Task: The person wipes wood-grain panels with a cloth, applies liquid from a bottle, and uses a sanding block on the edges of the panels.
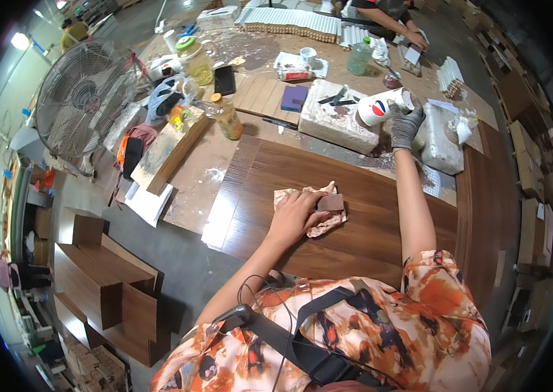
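While the left hand [297,208], its grip unclear, covers a crumpled cloth [334,226] on the brown panel [371,225] atop the desk [186,209], seemingly for wiping, the right hand [408,125] grasps a white cup [372,112], even pressure seeming needed next.

- Work table [188,199]: brown, stained top
- Near side: dark wood-grain panel [368,238], flat
- Beyond it: stained pale block [335,124], orange-capped bottle [227,121], row of light wooden slats [257,97]
- Farther: black phone [224,80], green-capped jar [197,64], green bottle [359,60]
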A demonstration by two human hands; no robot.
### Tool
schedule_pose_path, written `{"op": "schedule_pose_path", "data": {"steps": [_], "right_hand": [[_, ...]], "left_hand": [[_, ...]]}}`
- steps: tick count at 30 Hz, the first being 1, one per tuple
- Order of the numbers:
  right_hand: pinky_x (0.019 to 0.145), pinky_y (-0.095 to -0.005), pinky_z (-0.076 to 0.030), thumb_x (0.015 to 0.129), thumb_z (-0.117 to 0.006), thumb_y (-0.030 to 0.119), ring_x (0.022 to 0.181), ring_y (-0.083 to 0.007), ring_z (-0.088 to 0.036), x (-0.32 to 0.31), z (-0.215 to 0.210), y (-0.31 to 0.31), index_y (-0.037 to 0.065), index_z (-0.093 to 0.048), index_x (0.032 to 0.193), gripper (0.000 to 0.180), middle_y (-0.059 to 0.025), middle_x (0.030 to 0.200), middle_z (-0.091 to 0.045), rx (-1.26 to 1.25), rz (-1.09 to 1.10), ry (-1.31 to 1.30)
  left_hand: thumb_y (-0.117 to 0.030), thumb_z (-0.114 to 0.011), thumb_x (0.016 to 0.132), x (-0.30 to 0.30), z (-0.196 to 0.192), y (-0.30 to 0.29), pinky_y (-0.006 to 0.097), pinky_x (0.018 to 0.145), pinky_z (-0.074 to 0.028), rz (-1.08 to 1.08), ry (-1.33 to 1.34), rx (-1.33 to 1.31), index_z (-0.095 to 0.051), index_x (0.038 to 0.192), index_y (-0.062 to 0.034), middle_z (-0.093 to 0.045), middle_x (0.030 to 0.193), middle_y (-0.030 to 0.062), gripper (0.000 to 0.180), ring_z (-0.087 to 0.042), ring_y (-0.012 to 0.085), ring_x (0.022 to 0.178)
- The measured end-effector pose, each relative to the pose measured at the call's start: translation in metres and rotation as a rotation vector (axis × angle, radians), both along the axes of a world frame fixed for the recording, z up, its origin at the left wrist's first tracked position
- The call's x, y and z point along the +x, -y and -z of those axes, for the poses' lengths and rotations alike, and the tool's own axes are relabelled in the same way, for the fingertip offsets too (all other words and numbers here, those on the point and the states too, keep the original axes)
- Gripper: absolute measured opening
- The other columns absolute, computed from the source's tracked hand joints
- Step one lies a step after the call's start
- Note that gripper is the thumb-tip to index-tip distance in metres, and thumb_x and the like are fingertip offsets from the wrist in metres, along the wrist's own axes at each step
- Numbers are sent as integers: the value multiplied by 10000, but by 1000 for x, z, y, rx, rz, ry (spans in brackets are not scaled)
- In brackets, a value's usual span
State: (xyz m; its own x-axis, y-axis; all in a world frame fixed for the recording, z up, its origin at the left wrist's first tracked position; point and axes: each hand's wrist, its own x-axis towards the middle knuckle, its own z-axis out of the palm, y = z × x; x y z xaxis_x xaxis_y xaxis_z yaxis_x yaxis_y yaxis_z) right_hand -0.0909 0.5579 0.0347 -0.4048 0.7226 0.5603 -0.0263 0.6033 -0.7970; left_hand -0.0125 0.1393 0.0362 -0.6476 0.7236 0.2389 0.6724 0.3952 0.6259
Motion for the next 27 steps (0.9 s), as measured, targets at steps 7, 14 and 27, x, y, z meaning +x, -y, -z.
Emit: {"op": "schedule_pose_path", "data": {"steps": [7,14,27], "right_hand": [[1003,-401,-470,715,-878,193,1134,-327,-570,-25,5,34,91,-587,1326,685,-200,1225,-578,221,4,284],[825,-403,-526,876,-702,252,940,-302,-670,-20,24,-29,49,-620,1287,466,-186,1046,-696,395,2,389],[1015,-321,-492,984,-672,180,1190,-195,-603,86,22,205,15,-543,1399,465,-102,1337,-613,-409,-774,407]], "left_hand": [[-356,-673,955,1,1,10,414,947,-463,-63,-20,25,-581,1369,-136,-661,1119,87,478,-595,306,1069],[-389,-669,956,8,-9,48,480,789,-520,-280,63,73,-575,1384,-154,-689,934,189,497,-665,382,879],[-141,-622,1025,-14,-3,118,286,606,-392,-696,381,782,-468,1426,-83,-402,742,36,434,-411,131,660]]}}
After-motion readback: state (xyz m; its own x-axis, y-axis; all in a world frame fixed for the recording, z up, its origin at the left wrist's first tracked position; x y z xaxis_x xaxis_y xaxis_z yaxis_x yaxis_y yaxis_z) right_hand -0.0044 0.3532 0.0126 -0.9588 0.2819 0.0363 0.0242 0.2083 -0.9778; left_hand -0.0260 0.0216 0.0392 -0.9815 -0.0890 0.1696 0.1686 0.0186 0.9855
